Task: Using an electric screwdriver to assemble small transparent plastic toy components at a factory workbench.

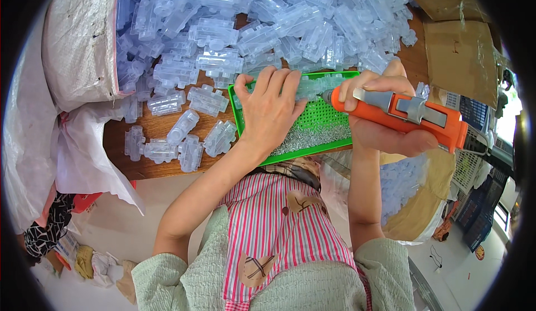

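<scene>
My right hand point(379, 110) is wrapped round an orange and grey electric screwdriver point(402, 114), which lies nearly level and points left. Its dark bit ends at a clear plastic part point(321, 87) in the far side of a green perforated tray point(312, 156). Over the tray's left half, my left hand point(271, 109) has its fingers bent and pressed down on the clear part, steadying it; the fingertips are partly hidden. Many small silvery screws point(312, 138) lie along the tray's near side.
A large heap of clear plastic parts point(268, 21) covers the back of the wooden table point(131, 169). Several more point(190, 152) lie left of the tray. A white woven sack point(81, 43) stands at left, cardboard point(460, 60) at right. Below right, an open bag point(416, 216) holds similar parts.
</scene>
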Motion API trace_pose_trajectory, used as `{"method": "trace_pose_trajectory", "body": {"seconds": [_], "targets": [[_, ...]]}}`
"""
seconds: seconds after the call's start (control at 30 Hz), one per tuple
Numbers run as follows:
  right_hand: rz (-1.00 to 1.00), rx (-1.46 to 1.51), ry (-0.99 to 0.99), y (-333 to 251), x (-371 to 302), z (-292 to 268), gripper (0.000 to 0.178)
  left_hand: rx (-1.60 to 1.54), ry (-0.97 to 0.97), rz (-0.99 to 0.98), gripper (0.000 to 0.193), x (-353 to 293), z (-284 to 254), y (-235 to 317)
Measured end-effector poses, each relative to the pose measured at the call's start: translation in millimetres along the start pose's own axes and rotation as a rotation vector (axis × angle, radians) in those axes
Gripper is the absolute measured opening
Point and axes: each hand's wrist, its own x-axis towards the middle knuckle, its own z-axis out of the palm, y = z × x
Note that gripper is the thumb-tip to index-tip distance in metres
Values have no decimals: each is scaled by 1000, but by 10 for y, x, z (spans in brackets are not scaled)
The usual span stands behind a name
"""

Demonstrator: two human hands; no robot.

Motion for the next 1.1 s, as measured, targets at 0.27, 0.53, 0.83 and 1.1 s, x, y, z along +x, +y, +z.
{"method": "trace_pose_trajectory", "body": {"seconds": [0.27, 0.53, 0.83, 1.1], "targets": [[-40, -120, -129, 88, -26, -69, 100, -14, 10, 12, 50, 23, 6, -13], [-72, -64, -46, -146, 152, -72, 102, -39, -52, 12, 57, 42, -106, 19], [-78, -2, -146, -132, 183, 17, 99, -255, -101, 109, 39, 135, -249, 155], [43, 64, -21, -252, 186, 112, 96, -131, 42, 133, 14, 146, -299, 122]]}}
